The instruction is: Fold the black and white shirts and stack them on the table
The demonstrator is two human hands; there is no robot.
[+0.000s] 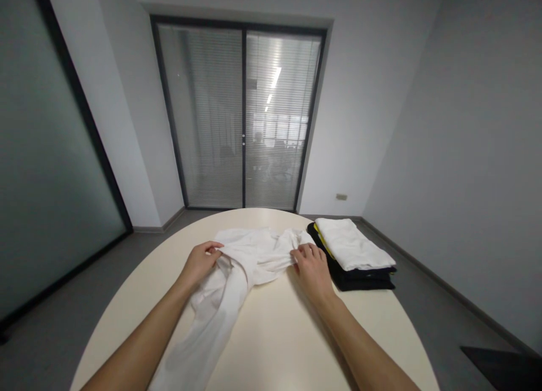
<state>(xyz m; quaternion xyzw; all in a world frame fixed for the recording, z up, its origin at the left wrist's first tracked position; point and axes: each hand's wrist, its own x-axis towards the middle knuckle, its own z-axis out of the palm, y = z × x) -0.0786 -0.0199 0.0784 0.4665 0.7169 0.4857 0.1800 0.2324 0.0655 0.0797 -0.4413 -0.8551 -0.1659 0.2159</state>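
Note:
A crumpled white garment [249, 255] lies on the round cream table [275, 334], with one long part trailing toward the near edge. My left hand [204, 262] pinches the garment's fabric at its left side, thumb and fingertips together. At the garment's right side, my right hand [312, 267] has its fingers curled on the bunched cloth, which is gripped at the fingertips. Part of the trailing cloth runs beside my left forearm.
Right of my right hand, a stack of folded clothes has a white piece [353, 244] on top and black ones [364, 281] below, with a yellow edge showing. Beyond the table stand glass doors [243, 120] with blinds. A dark object [503, 365] is at the lower right.

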